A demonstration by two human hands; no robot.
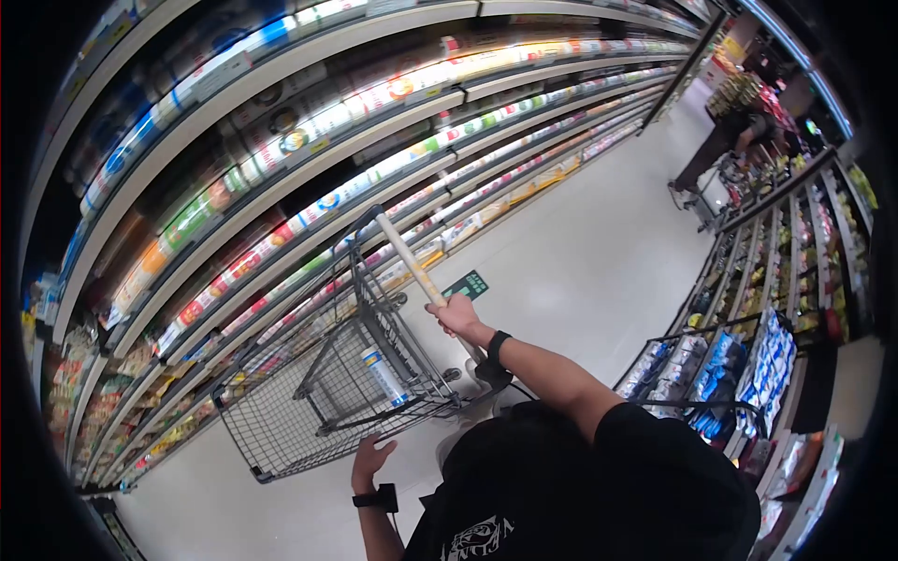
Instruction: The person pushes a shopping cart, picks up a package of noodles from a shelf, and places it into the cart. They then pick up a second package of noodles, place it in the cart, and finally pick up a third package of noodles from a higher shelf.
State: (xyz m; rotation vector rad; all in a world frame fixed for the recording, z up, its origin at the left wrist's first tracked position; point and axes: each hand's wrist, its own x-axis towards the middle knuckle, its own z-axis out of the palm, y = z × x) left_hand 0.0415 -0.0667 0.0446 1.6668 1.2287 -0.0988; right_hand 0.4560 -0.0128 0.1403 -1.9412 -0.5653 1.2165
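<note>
One hand, my right hand (456, 316), is wrapped round the pale handle bar (408, 254) of a wire shopping cart (281, 419). Beside the cart's near side, my left hand (373, 456) is held out with its fingers apart and nothing in it. A blue, white and yellow cylindrical can (384, 378) lies inside the cart. Both wrists wear dark bands.
Long shelves of packed canisters (309, 131) curve along the left, close to the cart. Racks of bagged goods (720, 374) stand at the right. Farther up the aisle is a person (716, 150) by another cart (716, 196). A green floor sign (466, 285) lies near the handle.
</note>
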